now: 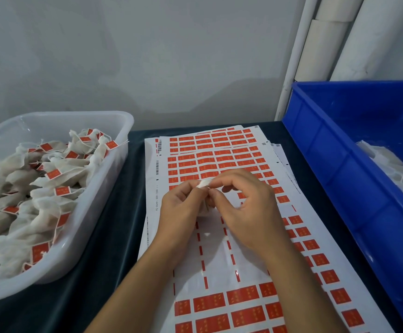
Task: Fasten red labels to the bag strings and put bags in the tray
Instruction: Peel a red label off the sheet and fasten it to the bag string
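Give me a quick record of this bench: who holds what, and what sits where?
left hand: pinches bag
right hand: pinches same bag
sheets: red labels, under the hands, middle rows peeled
tray: left, labelled bags inside
blue bin: right, white bags inside

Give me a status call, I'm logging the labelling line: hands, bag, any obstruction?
Left hand and right hand both pinching one small white bag over the label sheets. No red label visible on it. Clear tray on the left, unobstructed.
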`<state>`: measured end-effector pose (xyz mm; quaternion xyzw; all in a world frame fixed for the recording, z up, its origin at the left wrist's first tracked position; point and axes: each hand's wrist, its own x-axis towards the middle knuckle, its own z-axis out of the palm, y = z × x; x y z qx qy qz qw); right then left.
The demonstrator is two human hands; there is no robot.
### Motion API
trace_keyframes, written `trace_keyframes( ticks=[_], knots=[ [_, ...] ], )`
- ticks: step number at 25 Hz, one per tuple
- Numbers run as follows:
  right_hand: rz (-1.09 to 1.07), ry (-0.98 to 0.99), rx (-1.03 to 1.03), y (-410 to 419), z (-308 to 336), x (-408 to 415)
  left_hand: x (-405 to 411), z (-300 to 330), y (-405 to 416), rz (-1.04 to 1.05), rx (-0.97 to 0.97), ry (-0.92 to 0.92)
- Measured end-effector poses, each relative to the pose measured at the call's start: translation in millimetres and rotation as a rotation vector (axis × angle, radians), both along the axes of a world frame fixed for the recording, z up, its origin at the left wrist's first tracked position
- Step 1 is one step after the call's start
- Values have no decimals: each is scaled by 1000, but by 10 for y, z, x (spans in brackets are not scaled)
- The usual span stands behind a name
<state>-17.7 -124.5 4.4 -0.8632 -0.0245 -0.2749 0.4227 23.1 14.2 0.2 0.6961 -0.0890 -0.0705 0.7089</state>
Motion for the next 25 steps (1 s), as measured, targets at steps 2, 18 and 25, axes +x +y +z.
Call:
trace_keyframes(
  ticks=[2, 18, 25],
  knots=[
    [-20, 17, -23, 3, -16, 7, 10, -13, 7, 2, -13, 17],
    [-193, -29, -269, 35, -120, 53, 20, -47, -18, 11, 69, 45],
    [-150, 40, -237, 8, -131, 59, 48, -65, -24, -1, 135, 5]
  ],
)
